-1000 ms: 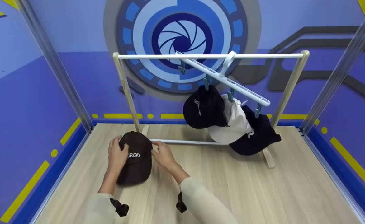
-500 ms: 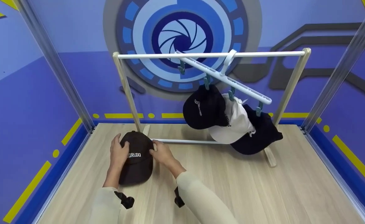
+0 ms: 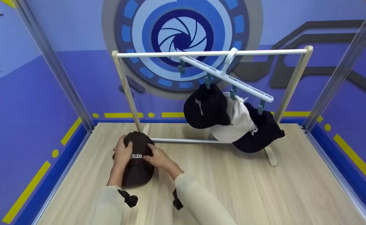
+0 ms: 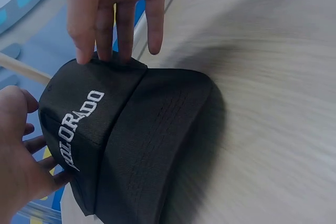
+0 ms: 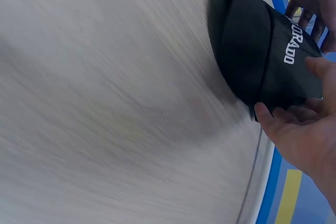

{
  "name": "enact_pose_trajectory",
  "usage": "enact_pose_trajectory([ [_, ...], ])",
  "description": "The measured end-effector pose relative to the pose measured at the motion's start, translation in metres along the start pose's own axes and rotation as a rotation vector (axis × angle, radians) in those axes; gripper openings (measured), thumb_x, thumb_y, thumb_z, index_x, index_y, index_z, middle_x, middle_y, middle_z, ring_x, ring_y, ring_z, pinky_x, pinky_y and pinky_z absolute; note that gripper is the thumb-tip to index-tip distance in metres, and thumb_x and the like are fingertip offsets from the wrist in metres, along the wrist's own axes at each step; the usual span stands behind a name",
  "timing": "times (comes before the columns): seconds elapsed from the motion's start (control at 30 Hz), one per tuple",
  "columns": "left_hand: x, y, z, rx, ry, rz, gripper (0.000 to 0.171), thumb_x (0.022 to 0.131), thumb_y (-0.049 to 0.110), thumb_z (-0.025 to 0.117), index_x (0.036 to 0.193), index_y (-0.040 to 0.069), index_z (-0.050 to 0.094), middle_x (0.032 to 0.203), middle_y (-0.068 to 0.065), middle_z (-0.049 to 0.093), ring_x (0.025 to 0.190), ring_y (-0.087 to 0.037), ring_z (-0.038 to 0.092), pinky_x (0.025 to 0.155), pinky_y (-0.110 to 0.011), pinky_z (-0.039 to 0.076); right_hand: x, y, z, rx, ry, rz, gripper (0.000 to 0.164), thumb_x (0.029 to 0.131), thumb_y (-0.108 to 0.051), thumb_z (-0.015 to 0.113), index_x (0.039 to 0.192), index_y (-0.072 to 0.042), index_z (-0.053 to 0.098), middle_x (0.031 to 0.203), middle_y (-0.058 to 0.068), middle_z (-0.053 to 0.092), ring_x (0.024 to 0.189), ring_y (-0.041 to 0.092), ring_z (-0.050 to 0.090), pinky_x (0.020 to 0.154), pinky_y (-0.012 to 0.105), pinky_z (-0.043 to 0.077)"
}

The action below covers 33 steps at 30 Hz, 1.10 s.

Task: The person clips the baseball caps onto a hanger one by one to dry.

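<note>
A dark brown baseball cap (image 3: 137,175) with white lettering sits on the table at the left, its brim toward me. My left hand (image 3: 122,152) grips its left side, thumb on the front and fingers around the side. My right hand (image 3: 159,157) touches the right part of the crown, thumb by the lettering. In the left wrist view, the fingers of the right hand (image 4: 118,3) look fairly straight, with tips at the crown. The right wrist view shows the cap (image 5: 244,45) between both hands; some fingertips are hidden behind it.
A rack with a white top bar (image 3: 151,54) carries a white clip hanger (image 3: 223,76), tilted down to the right. Clipped to it are a black cap (image 3: 203,107), a white cap (image 3: 233,125) and another dark cap (image 3: 258,137). One green clip (image 3: 181,67) holds nothing.
My right hand has moved left from the cap's right edge onto its front. The left hand has shifted slightly right, and a dark bit of the cap now shows left of it.
</note>
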<state>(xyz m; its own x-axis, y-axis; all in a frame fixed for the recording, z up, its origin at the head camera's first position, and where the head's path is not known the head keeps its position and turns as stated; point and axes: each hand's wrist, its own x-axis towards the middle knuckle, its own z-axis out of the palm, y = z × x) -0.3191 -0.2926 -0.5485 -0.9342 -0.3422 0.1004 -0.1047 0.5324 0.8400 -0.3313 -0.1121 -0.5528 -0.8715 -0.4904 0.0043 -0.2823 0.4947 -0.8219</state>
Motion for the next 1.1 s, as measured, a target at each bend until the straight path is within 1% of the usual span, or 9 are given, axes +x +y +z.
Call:
enact_pose_trajectory([
  [0.17, -0.005, -0.001, 0.001, 0.032, 0.020, -0.007, 0.054, 0.105, 0.022, 0.047, 0.153, 0.000, 0.036, 0.149, -0.027, 0.043, 0.140, -0.048, 0.035, 0.114, -0.063, 0.027, 0.001, 0.003, -0.002, 0.019, 0.068, -0.039, 0.063, 0.096, -0.014, 0.066, 0.150, 0.006, 0.040, 0.128, 0.023, 0.061, 0.120, 0.032, 0.059, 0.106, 0.042, 0.046],
  [0.27, -0.008, -0.003, 0.001, 0.046, 0.028, -0.017, 0.052, 0.105, 0.021, 0.046, 0.152, 0.000, 0.038, 0.146, -0.027, 0.045, 0.138, -0.050, 0.035, 0.113, -0.063, 0.028, 0.003, 0.006, -0.003, 0.000, 0.098, -0.035, 0.058, 0.096, -0.014, 0.066, 0.147, 0.005, 0.045, 0.111, 0.019, 0.063, 0.103, 0.028, 0.060, 0.096, 0.041, 0.050],
  [0.33, -0.010, -0.004, 0.000, 0.062, 0.024, -0.022, 0.051, 0.105, 0.021, 0.045, 0.151, -0.001, 0.041, 0.147, -0.028, 0.045, 0.137, -0.051, 0.034, 0.113, -0.063, 0.028, 0.003, 0.007, -0.003, -0.017, 0.107, -0.016, 0.054, 0.098, -0.017, 0.065, 0.145, 0.002, 0.049, 0.108, 0.018, 0.062, 0.099, 0.027, 0.060, 0.093, 0.041, 0.051],
  [0.4, -0.011, -0.004, 0.000, 0.092, 0.014, -0.029, 0.050, 0.105, 0.023, 0.043, 0.150, 0.000, 0.043, 0.149, -0.028, 0.043, 0.137, -0.051, 0.034, 0.112, -0.064, 0.028, 0.003, 0.007, -0.003, -0.034, 0.124, -0.003, 0.048, 0.098, -0.019, 0.065, 0.141, -0.001, 0.054, 0.109, 0.017, 0.061, 0.102, 0.030, 0.059, 0.092, 0.043, 0.050],
  [0.53, -0.012, -0.007, 0.002, 0.131, -0.012, -0.047, 0.051, 0.106, 0.029, 0.040, 0.150, 0.002, 0.045, 0.154, -0.026, 0.039, 0.140, -0.050, 0.029, 0.112, -0.067, 0.024, 0.002, 0.006, -0.001, -0.057, 0.166, 0.026, 0.042, 0.098, -0.025, 0.066, 0.135, -0.005, 0.062, 0.122, 0.020, 0.056, 0.118, 0.039, 0.051, 0.100, 0.050, 0.046],
  [0.6, -0.014, -0.009, 0.003, 0.118, -0.031, -0.063, 0.053, 0.107, 0.031, 0.038, 0.152, 0.002, 0.042, 0.156, -0.026, 0.036, 0.144, -0.049, 0.026, 0.115, -0.066, 0.022, 0.002, 0.005, -0.001, -0.053, 0.168, 0.035, 0.042, 0.098, -0.026, 0.067, 0.133, -0.004, 0.063, 0.129, 0.020, 0.053, 0.124, 0.040, 0.047, 0.104, 0.051, 0.044],
  [0.7, -0.015, -0.012, 0.004, 0.085, -0.053, -0.073, 0.054, 0.108, 0.031, 0.037, 0.152, 0.000, 0.039, 0.156, -0.027, 0.035, 0.146, -0.046, 0.028, 0.118, -0.062, 0.023, 0.003, 0.005, 0.000, -0.030, 0.154, 0.029, 0.044, 0.099, -0.026, 0.066, 0.135, -0.002, 0.058, 0.135, 0.020, 0.055, 0.129, 0.039, 0.049, 0.107, 0.048, 0.044],
  [0.9, -0.017, -0.014, 0.006, 0.042, -0.034, -0.032, 0.051, 0.107, 0.028, 0.041, 0.146, -0.005, 0.042, 0.148, -0.031, 0.041, 0.140, -0.047, 0.036, 0.116, -0.058, 0.028, 0.004, 0.006, -0.001, 0.030, 0.135, -0.017, 0.053, 0.099, -0.023, 0.066, 0.141, 0.005, 0.048, 0.132, 0.024, 0.061, 0.125, 0.035, 0.059, 0.105, 0.045, 0.047],
  [1.1, -0.022, -0.019, 0.008, 0.105, -0.014, -0.038, 0.053, 0.106, 0.031, 0.042, 0.142, -0.007, 0.046, 0.138, -0.031, 0.044, 0.132, -0.049, 0.036, 0.111, -0.059, 0.031, 0.002, 0.010, 0.001, 0.013, 0.159, -0.023, 0.042, 0.094, -0.022, 0.072, 0.127, 0.001, 0.062, 0.122, 0.017, 0.068, 0.115, 0.028, 0.063, 0.100, 0.039, 0.051],
])
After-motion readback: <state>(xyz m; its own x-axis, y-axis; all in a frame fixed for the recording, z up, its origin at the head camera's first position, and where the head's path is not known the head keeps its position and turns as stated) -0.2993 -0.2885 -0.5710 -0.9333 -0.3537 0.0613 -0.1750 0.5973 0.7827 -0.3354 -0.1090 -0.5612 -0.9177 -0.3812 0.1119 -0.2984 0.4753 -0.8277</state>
